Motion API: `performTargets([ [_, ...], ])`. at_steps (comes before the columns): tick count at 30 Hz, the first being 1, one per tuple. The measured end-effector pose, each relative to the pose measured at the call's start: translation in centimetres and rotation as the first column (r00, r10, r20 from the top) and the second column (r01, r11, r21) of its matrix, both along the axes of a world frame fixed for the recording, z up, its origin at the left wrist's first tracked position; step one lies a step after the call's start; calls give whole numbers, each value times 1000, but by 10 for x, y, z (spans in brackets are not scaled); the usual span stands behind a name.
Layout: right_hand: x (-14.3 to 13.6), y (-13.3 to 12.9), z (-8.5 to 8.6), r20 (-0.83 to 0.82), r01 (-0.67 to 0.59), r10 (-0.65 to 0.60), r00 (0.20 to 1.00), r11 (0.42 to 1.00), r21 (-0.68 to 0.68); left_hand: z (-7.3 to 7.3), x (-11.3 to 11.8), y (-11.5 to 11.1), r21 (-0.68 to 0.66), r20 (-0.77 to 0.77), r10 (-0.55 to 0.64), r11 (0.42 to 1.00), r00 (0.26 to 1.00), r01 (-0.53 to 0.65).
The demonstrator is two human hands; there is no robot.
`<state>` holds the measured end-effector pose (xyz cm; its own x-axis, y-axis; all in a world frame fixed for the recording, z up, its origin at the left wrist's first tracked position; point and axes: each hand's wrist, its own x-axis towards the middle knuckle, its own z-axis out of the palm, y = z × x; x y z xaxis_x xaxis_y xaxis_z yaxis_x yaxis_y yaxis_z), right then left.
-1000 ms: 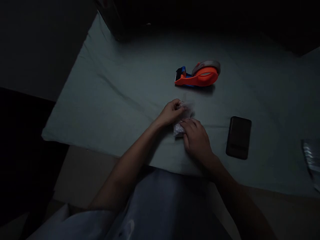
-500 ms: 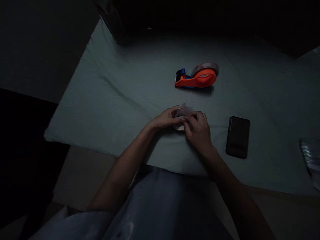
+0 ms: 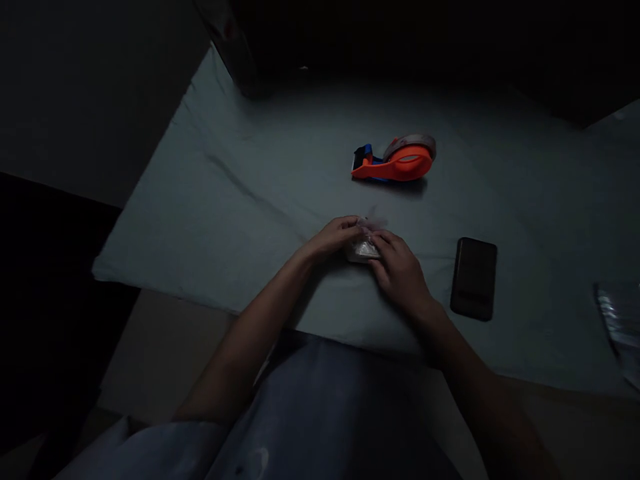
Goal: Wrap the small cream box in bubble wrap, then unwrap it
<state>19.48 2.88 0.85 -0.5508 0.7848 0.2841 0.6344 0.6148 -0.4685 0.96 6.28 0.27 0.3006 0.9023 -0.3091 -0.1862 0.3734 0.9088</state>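
Between my hands, on the cloth-covered table, is a small packet in clear, shiny plastic wrap (image 3: 365,249). Loose, see-through film sticks up at its far side. My left hand (image 3: 334,237) grips the packet's left side, thumb lying over the top. My right hand (image 3: 399,267) is closed around its right side, fingers on top and thumb at the near edge. The dim light hides what is inside the wrap. Beyond my hands lies an orange and blue tape dispenser (image 3: 395,165) with a roll of tape in it.
A black phone-like slab (image 3: 474,279) lies to the right of my hands. Shiny plastic packaging (image 3: 620,327) sits at the far right edge. Pale green cloth (image 3: 240,227) covers the table, and a dark upright object (image 3: 233,50) stands at the back left.
My right hand has gone from pinching the film to lying flatter over the packet's right side. More of the packet's shiny top shows now. The view has shifted slightly.
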Motion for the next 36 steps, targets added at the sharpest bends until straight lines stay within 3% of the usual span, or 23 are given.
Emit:
performTargets([
  [4, 9, -5, 14, -81, -17, 12, 997, 998, -60, 9, -1, -10, -125, 163, 104, 989, 981, -84],
  [7, 12, -11, 23, -102, -30, 22, 995, 996, -83, 16, 5, -21, -121, 45, 237, 966, 970, -230],
  [11, 10, -15, 31, -92, -50, 42, 995, 995, -89, 20, 13, -38, 30, -91, 343, 939, 935, -342],
  [14, 9, -15, 33, -66, -73, 67, 996, 993, -95, 21, 12, -48, 92, -66, 293, 954, 954, -287],
  [18, 8, -19, 38, -44, -97, 91, 995, 980, -172, 24, 7, -56, 70, -2, 138, 988, 990, -137],
  [20, 8, -20, 41, -71, -99, 86, 994, 976, -193, 25, 6, -59, 71, 15, 117, 991, 993, -117],
  [24, 11, -15, 49, -236, 49, -84, 968, 988, -148, 28, 2, -68, 10, 80, 83, 996, 993, -84],
  [26, 12, -8, 52, -295, 123, -176, 939, 974, -189, 28, 1, -73, 2, 89, 46, 999, 995, -46],
  [30, 4, 3, 56, -337, 55, -175, 925, 940, -336, 27, -1, -81, 58, 60, -16, 998, 998, 13],
  [33, -4, 1, 60, -341, 23, -140, 930, 945, -327, 26, -1, -82, 66, 66, 10, 998, 998, -14],
  [36, -7, -8, 63, -341, -42, -33, 940, 977, -211, 26, -1, -80, 74, 91, 102, 991, 991, -109],
])
